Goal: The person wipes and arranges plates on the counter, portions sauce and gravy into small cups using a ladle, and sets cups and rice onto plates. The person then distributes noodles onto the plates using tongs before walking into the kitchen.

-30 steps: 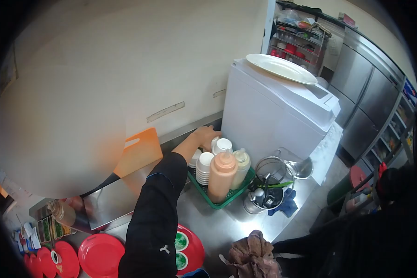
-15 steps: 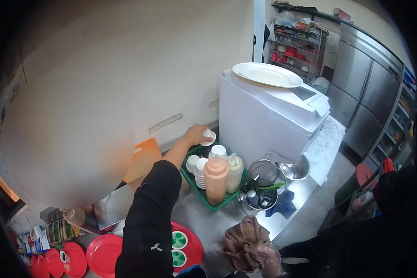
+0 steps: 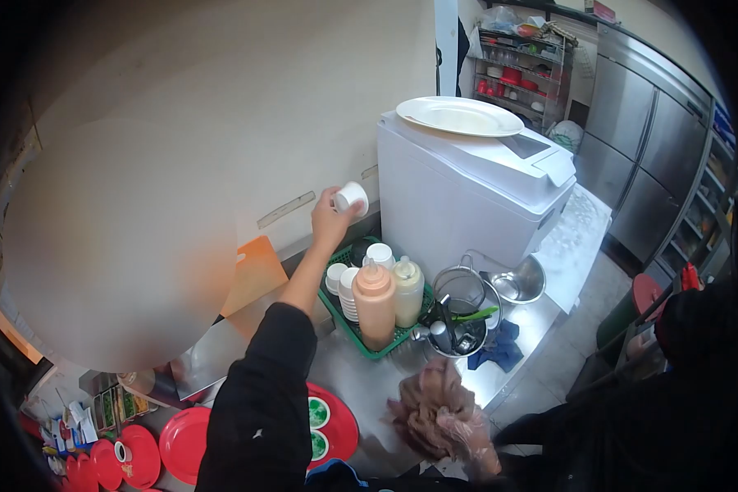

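My left hand is raised above the back of the green basket, its fingers closed round a small white cup. In the basket stand stacks of white cups, an orange-pink squeeze bottle and a pale yellow one. At the lower right, my right hand, in what looks like a clear plastic glove, grips a crumpled brown cloth. Partly hidden by my left sleeve, a red plate holds two white cups with green contents.
A white appliance bears a white oval plate. Right of the basket are a metal container of utensils, a metal bowl and a blue cloth. More red plates lie left, near an orange board.
My left hand has lifted the white cup up out of the basket area, in front of the wall. My right hand and the brown cloth have come further into view.
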The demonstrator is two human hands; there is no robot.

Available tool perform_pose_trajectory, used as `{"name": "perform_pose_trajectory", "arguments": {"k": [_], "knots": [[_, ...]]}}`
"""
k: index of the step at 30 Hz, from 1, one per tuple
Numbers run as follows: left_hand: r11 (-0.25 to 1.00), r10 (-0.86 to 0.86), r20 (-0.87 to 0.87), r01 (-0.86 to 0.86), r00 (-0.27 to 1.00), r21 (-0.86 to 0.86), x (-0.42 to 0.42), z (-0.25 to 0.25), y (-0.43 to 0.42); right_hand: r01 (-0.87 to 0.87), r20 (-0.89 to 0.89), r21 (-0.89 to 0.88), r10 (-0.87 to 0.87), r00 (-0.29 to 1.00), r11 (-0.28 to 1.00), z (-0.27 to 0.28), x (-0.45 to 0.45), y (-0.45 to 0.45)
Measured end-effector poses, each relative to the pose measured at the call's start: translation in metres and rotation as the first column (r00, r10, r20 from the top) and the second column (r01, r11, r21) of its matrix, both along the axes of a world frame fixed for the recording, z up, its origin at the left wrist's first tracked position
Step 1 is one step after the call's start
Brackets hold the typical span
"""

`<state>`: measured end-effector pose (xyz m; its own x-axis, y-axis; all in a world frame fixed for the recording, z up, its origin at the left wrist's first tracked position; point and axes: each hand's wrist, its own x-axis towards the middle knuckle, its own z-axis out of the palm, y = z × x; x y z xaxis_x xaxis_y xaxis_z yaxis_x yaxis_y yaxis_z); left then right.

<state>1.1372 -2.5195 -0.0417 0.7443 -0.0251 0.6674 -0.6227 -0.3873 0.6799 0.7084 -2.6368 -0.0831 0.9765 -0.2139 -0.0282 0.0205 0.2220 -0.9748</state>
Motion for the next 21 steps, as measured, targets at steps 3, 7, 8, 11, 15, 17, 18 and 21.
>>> {"name": "perform_pose_trajectory", "arguments": {"k": [3,7,8,11,15,17,18,21], "knots": [[0.822,-0.566,-0.389,0.462,0.727,-0.333,-0.085,0.059,0.011,0.200,0.319,-0.188,-0.133,0.938,0.962,0.008,0.027,-0.010],[0.710,-0.519,-0.777,0.685,0.355,-0.162,-0.204,0.067,0.005,0.603,0.628,-0.762,0.043,0.777,0.236,0.077,0.055,-0.016],[0.706,-0.549,-0.715,0.698,0.433,-0.119,-0.230,0.070,0.003,0.591,0.616,-0.771,0.042,0.787,0.239,0.077,0.063,-0.015],[0.708,-0.519,-0.699,0.706,0.493,-0.027,-0.257,0.064,0.006,0.500,0.484,-0.866,0.217,0.848,-0.021,0.065,0.073,-0.006],[0.784,-0.502,-0.219,0.547,0.837,0.295,-0.283,0.053,0.014,0.363,0.477,-0.719,0.041,0.878,0.593,0.062,0.057,0.007],[0.661,-0.692,0.042,0.609,0.721,0.439,-0.280,0.047,0.024,-0.233,0.145,0.280,0.199,0.969,0.931,0.072,0.039,-0.003],[0.543,-0.791,0.027,0.680,0.611,0.493,-0.268,0.038,0.031,-0.186,0.231,0.003,0.180,0.956,0.983,0.004,0.044,-0.024],[0.645,-0.740,-0.032,0.722,0.672,0.250,-0.265,0.020,0.036,0.192,0.419,-0.542,0.065,0.906,0.819,0.003,0.004,-0.012]]}}
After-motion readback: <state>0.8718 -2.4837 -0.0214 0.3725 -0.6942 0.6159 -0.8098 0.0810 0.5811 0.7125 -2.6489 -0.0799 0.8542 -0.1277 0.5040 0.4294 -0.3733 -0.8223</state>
